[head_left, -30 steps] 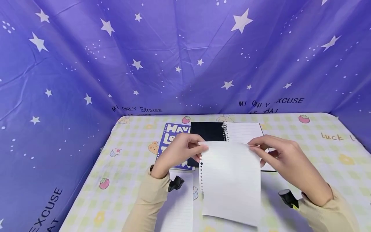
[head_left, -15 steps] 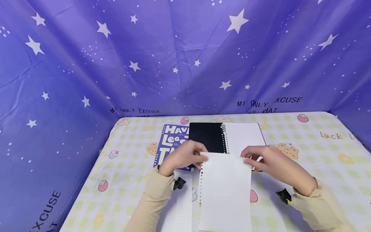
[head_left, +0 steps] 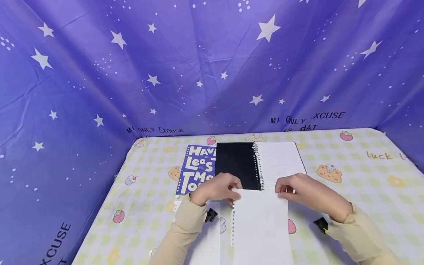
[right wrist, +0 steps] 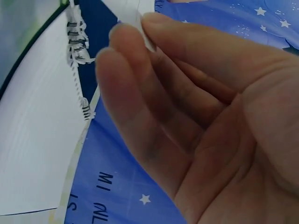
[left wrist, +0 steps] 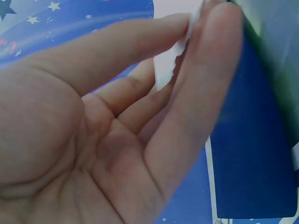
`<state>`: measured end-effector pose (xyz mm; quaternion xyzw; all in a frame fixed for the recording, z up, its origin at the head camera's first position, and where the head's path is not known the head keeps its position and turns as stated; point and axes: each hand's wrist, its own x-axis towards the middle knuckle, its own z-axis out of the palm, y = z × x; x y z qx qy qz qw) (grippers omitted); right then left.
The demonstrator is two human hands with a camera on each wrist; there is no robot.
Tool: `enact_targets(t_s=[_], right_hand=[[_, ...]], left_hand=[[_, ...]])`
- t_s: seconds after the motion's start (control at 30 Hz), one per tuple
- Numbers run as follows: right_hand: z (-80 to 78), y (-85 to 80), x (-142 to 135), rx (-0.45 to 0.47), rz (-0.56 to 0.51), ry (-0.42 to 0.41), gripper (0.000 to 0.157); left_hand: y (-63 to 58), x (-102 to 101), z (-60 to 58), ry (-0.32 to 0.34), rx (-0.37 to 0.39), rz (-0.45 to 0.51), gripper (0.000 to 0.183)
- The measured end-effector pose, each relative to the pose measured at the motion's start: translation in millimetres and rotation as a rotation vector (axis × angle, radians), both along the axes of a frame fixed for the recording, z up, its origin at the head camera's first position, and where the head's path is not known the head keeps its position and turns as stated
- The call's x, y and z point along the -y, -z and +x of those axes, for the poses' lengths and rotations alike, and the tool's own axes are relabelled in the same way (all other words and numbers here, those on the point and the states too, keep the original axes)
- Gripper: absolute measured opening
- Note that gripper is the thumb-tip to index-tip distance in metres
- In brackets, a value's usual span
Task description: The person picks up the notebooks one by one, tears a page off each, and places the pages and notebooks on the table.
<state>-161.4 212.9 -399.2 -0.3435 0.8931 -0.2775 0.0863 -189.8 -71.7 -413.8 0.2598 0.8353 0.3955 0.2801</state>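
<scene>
A white loose-leaf paper sheet (head_left: 260, 224), punched with holes down its left edge, hangs between both hands at the table's near side. Its top left corner is pinched by my left hand (head_left: 218, 189) between thumb and fingers; the left wrist view shows the punched paper edge (left wrist: 166, 70) in that grip. My right hand (head_left: 303, 189) pinches the top right corner. Just beyond the sheet lies an open spiral notebook, with a black cover (head_left: 235, 163) on the left and a lined page (head_left: 279, 158) on the right. Torn paper scraps (right wrist: 77, 37) cling to its spiral binding.
A purple notebook cover (head_left: 195, 165) with white lettering lies left of the black cover, partly under it. Another lined sheet (head_left: 207, 243) rests below my left forearm. A checked tablecloth (head_left: 364, 198) covers the table, and a purple star-printed curtain (head_left: 212, 73) stands behind.
Both hands have drawn the sheet down toward the near edge, uncovering more of the spiral notebook. The right hand has also shifted slightly left. Both grips stay on the sheet.
</scene>
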Motion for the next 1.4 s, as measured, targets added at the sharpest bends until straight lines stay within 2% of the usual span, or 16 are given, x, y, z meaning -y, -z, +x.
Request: enact_targets(t_s=[0.23,0.43,0.57,0.73,0.87,1.03,1.17,1.3,1.4], right_hand=[[0.2,12.0,2,0.001,0.07,-0.015,0.022],[-1.9,17.0,1,0.03,0.112,-0.028,0.023],[-3.7,22.3,0,0.03,0.134,-0.028,0.025],[-6.4,28.1,0,0.021,0.131,-0.026,0.026],[-8.7,31.4,1,0.021,0.135,-0.018,0.026],[-9.0,31.6,2,0.011,0.154,0.012,0.027],[-7.6,29.0,3,-0.04,0.175,0.042,0.03],[-5.8,26.1,6,-0.159,0.156,0.089,0.032],[-5.5,25.3,11,-0.254,0.114,0.134,0.026]], left_hand=[[6.4,-8,7.9,0.024,0.016,-0.096,0.008],[9.7,-18,14.8,0.073,-0.042,-0.237,0.01],[9.4,-24,17.3,0.102,-0.078,-0.29,0.009],[10.0,-27,20.1,0.083,-0.113,-0.36,0.009],[9.8,-27,21.4,0.05,-0.149,-0.395,0.012],[5.0,-24,21.6,0.023,-0.287,-0.442,0.017],[-3.9,-19,21.7,-0.041,-0.375,-0.449,0.016],[-14.2,-11,18.2,-0.173,-0.45,-0.344,0.017],[-19.4,-4,12.1,-0.271,-0.518,-0.247,0.015]])
